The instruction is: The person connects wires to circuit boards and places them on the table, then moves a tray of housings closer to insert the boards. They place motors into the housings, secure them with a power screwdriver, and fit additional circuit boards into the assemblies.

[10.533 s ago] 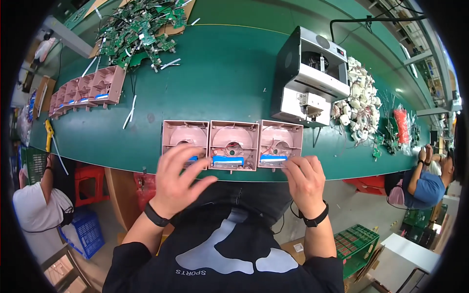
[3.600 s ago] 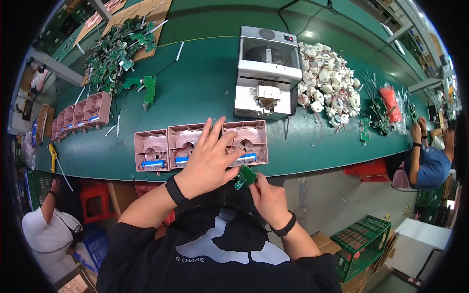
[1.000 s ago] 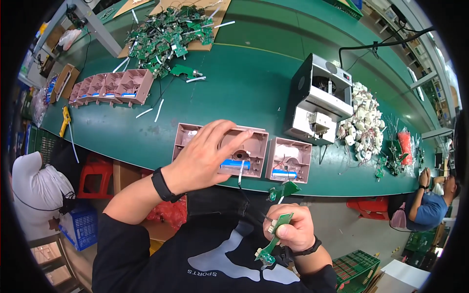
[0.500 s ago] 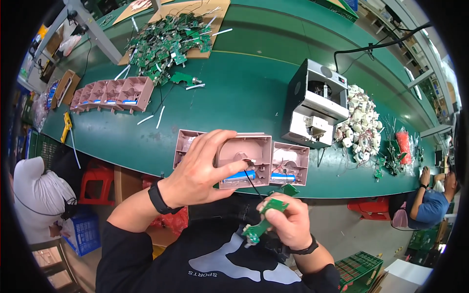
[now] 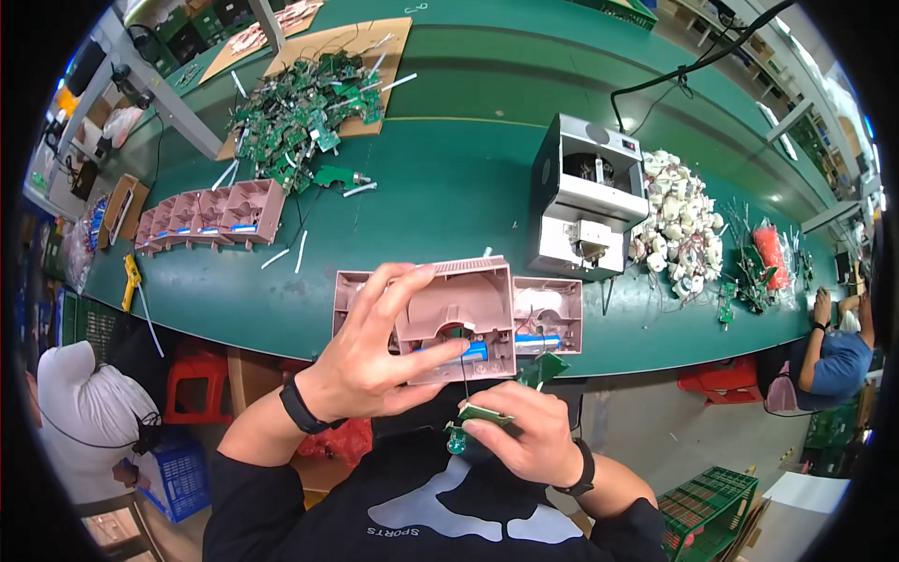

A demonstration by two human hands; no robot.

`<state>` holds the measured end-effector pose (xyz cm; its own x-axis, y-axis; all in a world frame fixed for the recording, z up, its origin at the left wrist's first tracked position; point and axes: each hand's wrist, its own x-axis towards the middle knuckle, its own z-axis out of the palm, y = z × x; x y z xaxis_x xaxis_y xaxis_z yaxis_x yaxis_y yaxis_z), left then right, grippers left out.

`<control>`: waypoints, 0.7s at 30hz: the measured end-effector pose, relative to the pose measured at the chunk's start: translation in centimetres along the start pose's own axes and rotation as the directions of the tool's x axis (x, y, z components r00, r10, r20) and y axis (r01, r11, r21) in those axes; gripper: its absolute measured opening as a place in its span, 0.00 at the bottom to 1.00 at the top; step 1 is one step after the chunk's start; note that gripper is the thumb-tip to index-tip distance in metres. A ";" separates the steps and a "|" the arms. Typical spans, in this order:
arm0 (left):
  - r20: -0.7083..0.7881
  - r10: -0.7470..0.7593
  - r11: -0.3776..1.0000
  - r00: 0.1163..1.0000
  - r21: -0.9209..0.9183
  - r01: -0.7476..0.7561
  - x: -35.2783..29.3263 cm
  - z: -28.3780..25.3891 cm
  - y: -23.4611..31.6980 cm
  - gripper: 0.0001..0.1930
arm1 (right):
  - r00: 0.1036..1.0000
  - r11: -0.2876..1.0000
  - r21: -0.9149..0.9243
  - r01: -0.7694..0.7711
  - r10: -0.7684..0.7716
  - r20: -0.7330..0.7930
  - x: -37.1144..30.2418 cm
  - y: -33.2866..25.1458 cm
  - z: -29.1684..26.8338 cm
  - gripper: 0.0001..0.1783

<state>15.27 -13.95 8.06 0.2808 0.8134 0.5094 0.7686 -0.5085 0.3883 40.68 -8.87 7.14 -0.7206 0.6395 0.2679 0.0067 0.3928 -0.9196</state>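
Observation:
My left hand point(image 5: 367, 361) grips a pink plastic housing point(image 5: 459, 302) by its left side. One finger reaches inside, at the blue cylindrical battery point(image 5: 475, 352). The housing is tilted, its vented edge raised. Below it, my right hand point(image 5: 527, 431) pinches a green circuit board point(image 5: 484, 414) between thumb and fingers, turned nearly edge-on. A dark wire point(image 5: 465, 367) runs from the board up into the housing. Beside it on the right sits another pink housing point(image 5: 573, 314) with a blue battery, and a second green board point(image 5: 543, 370) hangs by its near edge.
A heap of green boards point(image 5: 304, 112) lies on cardboard at the far left, near a row of pink housings point(image 5: 213, 214). A yellow glue gun point(image 5: 131, 281) lies left. Right stand a black-and-white machine point(image 5: 585, 201) and piled white parts point(image 5: 679, 229). Co-workers sit at both sides.
The housing in my left hand has tilted, its far edge lifting. My right hand has turned the circuit board from face-up to nearly edge-on and shifted slightly left.

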 end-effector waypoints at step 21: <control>0.055 0.066 0.968 0.996 -0.245 -0.051 0.6 -5.8 4.0 0.27 | 0.959 0.931 -0.279 0.237 -0.270 -0.084 3.9 1.2 -2.0 0.12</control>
<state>15.16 -17.12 14.33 0.3621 0.7924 0.4909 0.5892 -0.6027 0.5382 39.28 -4.61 7.62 -0.6349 0.5629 0.5292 0.0284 0.7015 -0.7121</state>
